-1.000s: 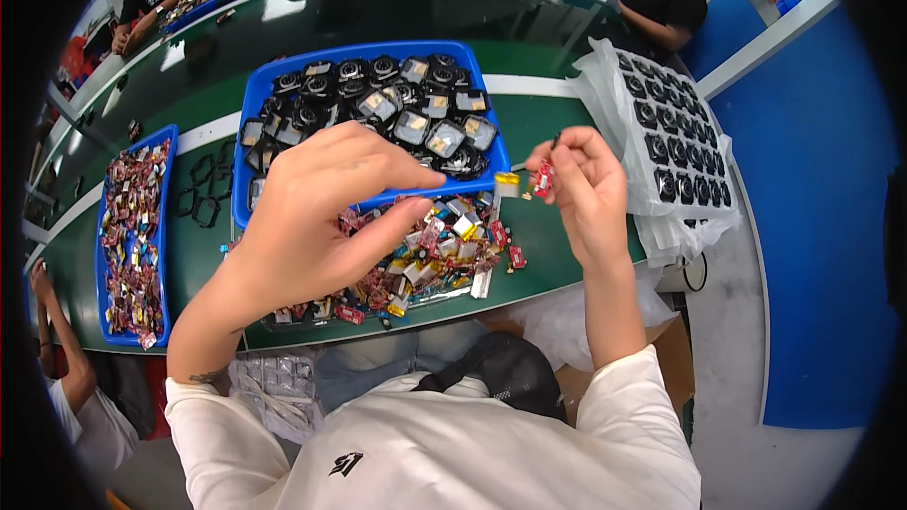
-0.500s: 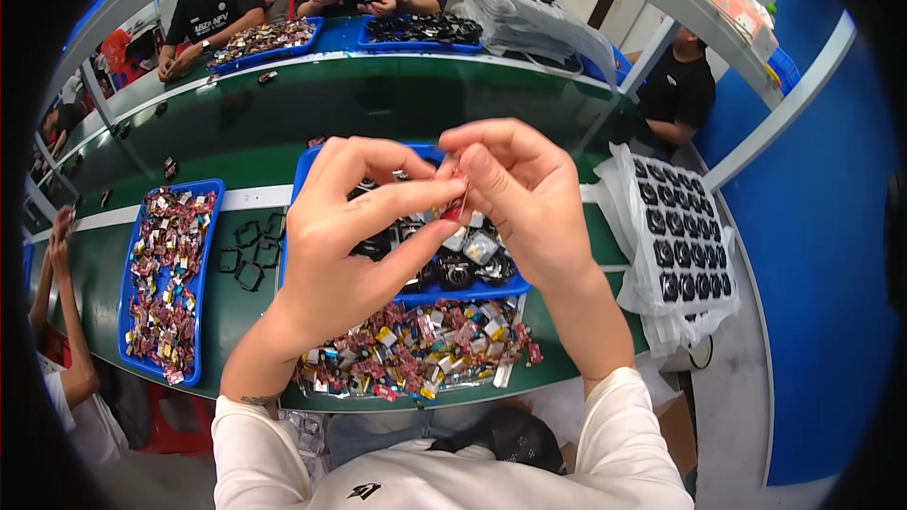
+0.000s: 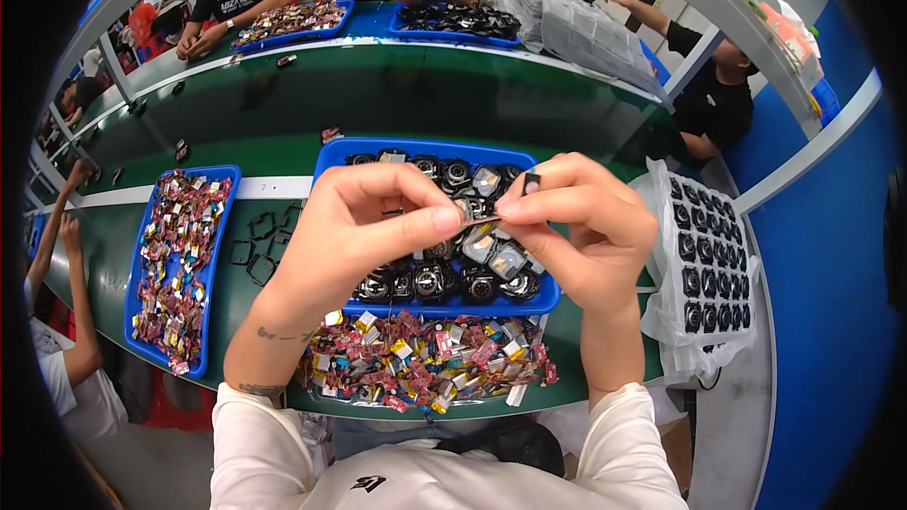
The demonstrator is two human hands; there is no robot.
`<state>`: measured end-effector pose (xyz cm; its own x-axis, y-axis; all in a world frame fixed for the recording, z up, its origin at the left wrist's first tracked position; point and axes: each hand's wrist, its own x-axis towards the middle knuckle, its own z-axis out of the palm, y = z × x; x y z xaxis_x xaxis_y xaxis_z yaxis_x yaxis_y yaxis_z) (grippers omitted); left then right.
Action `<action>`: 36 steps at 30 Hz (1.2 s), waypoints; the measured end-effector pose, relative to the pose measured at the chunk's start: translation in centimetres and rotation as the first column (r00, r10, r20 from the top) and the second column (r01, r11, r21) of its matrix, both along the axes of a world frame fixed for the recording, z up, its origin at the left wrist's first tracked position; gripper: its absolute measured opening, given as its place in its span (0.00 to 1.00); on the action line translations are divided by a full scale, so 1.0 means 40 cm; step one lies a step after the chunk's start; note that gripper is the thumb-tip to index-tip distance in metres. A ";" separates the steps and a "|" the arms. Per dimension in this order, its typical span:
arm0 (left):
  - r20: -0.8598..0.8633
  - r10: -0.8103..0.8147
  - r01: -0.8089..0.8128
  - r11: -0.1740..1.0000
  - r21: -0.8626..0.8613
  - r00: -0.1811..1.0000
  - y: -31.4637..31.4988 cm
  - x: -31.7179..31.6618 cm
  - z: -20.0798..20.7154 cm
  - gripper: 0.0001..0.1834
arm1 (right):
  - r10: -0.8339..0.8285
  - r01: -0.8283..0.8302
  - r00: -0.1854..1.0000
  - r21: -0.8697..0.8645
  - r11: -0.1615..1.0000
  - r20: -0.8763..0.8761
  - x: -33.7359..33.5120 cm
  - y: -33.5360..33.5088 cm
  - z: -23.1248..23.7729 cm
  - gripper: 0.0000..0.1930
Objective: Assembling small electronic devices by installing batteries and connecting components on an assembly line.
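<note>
My left hand [image 3: 368, 227] and my right hand [image 3: 586, 227] meet over a blue tray [image 3: 556, 300]. Between their pinched fingertips is a small circuit board [image 3: 483, 220], seen edge-on and mostly hidden. A little dark square piece [image 3: 532, 183] stands out by my right index finger; whether it joins the board I cannot tell. Black watch-like housings [image 3: 428, 280], some with pale square parts on top, fill the tray beneath. Nearer to me lies a heap of red circuit boards [image 3: 425, 359] with silver and yellow parts.
Left stands a long blue tray [image 3: 204, 326] of similar boards, with black square frames [image 3: 260, 252] beside it. A white sheet tray [image 3: 673, 321] of black housings lies right. Beyond the green belt [image 3: 406, 94], co-workers sit at more trays. Metal posts [image 3: 803, 151] rise at right.
Both hands have moved slightly lower and to the right in view, and my right fingers have turned, bringing the dark square into sight. The person at right has raised an arm.
</note>
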<state>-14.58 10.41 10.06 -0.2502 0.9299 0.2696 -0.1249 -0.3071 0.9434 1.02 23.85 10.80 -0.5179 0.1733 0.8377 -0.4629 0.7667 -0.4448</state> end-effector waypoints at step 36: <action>-0.284 0.186 -0.142 0.976 0.167 0.941 0.016 0.015 -0.019 0.04 | 0.136 -0.063 0.984 -0.494 0.867 0.112 -0.008 0.000 -0.016 0.08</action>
<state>-13.98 11.03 9.28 -0.2843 0.8292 0.4812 0.2172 -0.4332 0.8748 0.69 23.84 10.14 -0.6585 0.4817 0.5783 -0.4308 0.3888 -0.8144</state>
